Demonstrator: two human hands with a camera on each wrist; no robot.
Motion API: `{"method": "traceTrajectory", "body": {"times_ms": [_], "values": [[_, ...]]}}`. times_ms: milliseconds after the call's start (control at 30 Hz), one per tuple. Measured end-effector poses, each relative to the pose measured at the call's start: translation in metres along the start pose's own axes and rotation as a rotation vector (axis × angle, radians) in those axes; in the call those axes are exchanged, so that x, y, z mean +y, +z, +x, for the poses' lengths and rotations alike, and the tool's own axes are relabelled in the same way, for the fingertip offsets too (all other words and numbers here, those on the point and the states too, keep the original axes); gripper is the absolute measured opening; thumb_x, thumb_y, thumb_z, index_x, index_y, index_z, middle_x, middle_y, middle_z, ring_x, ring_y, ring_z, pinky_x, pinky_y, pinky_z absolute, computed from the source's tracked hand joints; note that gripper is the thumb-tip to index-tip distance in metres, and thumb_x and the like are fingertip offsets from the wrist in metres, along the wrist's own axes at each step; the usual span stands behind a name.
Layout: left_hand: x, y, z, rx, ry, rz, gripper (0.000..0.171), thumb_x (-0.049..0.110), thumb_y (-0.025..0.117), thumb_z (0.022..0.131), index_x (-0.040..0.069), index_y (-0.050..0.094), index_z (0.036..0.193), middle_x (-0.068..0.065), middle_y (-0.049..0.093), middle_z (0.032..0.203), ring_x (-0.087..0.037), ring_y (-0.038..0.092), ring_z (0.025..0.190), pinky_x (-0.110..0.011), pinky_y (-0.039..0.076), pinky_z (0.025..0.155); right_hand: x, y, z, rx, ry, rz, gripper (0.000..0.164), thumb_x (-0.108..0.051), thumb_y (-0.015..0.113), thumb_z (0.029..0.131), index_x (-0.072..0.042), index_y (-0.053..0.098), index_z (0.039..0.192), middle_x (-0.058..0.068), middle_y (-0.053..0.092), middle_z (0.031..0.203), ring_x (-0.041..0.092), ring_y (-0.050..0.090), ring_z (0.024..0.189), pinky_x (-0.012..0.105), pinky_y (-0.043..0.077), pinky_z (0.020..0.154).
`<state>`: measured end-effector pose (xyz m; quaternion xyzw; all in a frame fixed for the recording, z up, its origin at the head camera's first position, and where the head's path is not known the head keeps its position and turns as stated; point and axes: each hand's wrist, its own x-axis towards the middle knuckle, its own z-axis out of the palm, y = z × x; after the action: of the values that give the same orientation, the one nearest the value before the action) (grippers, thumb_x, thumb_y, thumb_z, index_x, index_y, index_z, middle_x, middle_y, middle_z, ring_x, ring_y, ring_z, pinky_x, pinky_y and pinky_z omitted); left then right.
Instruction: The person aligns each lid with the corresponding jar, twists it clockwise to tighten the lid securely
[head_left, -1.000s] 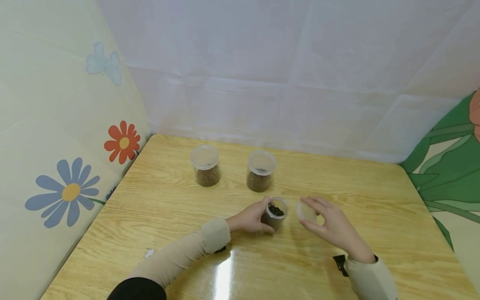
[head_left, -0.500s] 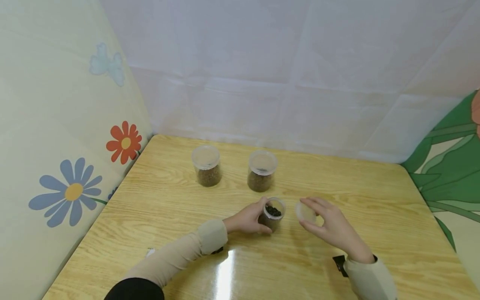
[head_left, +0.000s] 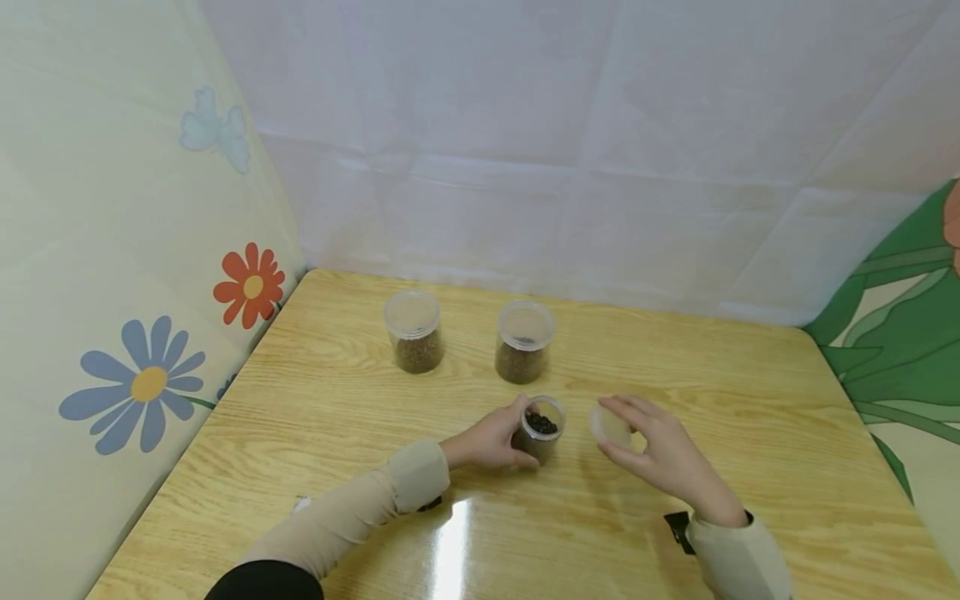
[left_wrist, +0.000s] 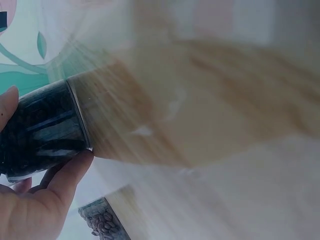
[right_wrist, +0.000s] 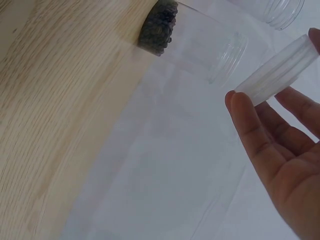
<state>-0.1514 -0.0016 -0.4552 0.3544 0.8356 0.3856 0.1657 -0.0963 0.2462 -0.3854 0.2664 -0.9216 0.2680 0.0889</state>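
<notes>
My left hand grips a small clear jar from its left side, thumb in front. Dark beans show through its uncovered mouth; in the left wrist view the jar looks dark with them. Whether its base touches the table I cannot tell. A hand's breadth to the right, my right hand pinches a clear round lid by its edge, thumb and fingers on opposite sides. In the right wrist view the lid is seen edge-on, held clear of any jar.
Two larger clear jars stand further back, a left one and a right one, each partly filled with brown contents. Behind the wooden table hangs a white cloth. A black patch lies by the right wrist.
My left hand has drifted slightly left with the jar, widening the gap to the lid. The right hand and lid have hardly moved.
</notes>
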Motion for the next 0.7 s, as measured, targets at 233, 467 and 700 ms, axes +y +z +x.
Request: {"method": "traceTrajectory", "body": {"times_ms": [233, 467, 700], "values": [[-0.0023, -0.0006, -0.0035, 0.005, -0.003, 0.002, 0.061, 0.023, 0.077, 0.073, 0.009, 0.036, 0.117, -0.009, 0.055, 0.115, -0.015, 0.051, 0.108, -0.026, 0.040, 0.092, -0.0006, 0.0009, 0.0002, -0.003, 0.009, -0.006, 0.050, -0.015, 0.074, 0.075, 0.001, 0.057, 0.119, 0.018, 0.058, 0.110, 0.015, 0.056, 0.076, 0.032, 0.049, 0.061], [-0.0031, -0.0024, -0.0075, 0.007, -0.010, -0.012, 0.061, 0.023, 0.077, 0.073, 0.011, 0.036, 0.116, -0.009, 0.055, 0.115, -0.015, 0.051, 0.108, -0.026, 0.039, 0.092, 0.0005, 0.0021, 0.0005, -0.003, 0.002, -0.007, 0.050, -0.015, 0.074, 0.075, 0.001, 0.056, 0.119, 0.016, 0.059, 0.109, 0.013, 0.054, 0.076, 0.031, 0.048, 0.061], [-0.0042, -0.0031, -0.0098, 0.015, -0.021, -0.021, 0.061, 0.021, 0.078, 0.072, 0.011, 0.036, 0.116, -0.008, 0.055, 0.113, -0.014, 0.052, 0.106, -0.025, 0.040, 0.092, -0.0001, 0.0029, 0.0019, 0.002, -0.002, 0.000, 0.050, -0.015, 0.074, 0.074, 0.000, 0.057, 0.119, 0.015, 0.059, 0.109, 0.014, 0.055, 0.076, 0.030, 0.048, 0.061]]}}
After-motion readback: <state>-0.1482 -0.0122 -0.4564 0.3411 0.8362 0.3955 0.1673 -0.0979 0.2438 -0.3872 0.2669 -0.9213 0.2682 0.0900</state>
